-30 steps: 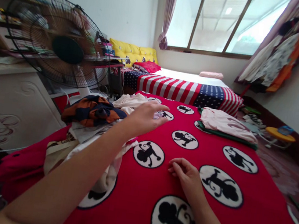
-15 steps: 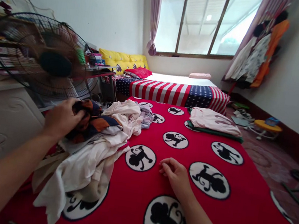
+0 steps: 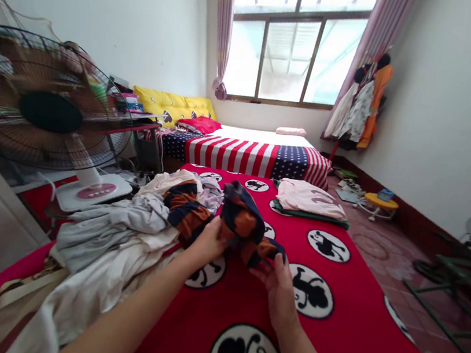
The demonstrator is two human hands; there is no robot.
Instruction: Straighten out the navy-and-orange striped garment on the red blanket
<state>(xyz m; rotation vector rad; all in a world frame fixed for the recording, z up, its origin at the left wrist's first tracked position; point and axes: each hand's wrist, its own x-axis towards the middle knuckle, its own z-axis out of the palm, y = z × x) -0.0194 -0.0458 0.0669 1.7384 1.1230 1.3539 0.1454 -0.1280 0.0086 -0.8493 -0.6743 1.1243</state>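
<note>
A navy and orange-brown striped garment (image 3: 245,216) is stretched over the red bed cover (image 3: 182,333), part of it still lying on the heap of clothes at the left. My left hand (image 3: 212,242) is closed on its middle, bunching the cloth. At the garment's right end, my right hand (image 3: 279,285) pinches the edge between thumb and fingers. In the heap, a grey garment (image 3: 115,224) and a white garment (image 3: 116,276) lie crumpled beside my left forearm.
Folded pink clothing (image 3: 309,198) rests on a green piece at the bed's far right. A standing fan (image 3: 50,111) is at the left. Behind is another bed with a striped cover (image 3: 234,154). A yellow stool (image 3: 381,201) and a green metal frame (image 3: 440,310) stand on the right floor.
My left hand has carried the striped garment rightward from the heap. My right hand, earlier holding nothing, has taken its edge. The grey garment has come into sight, and the view has shifted.
</note>
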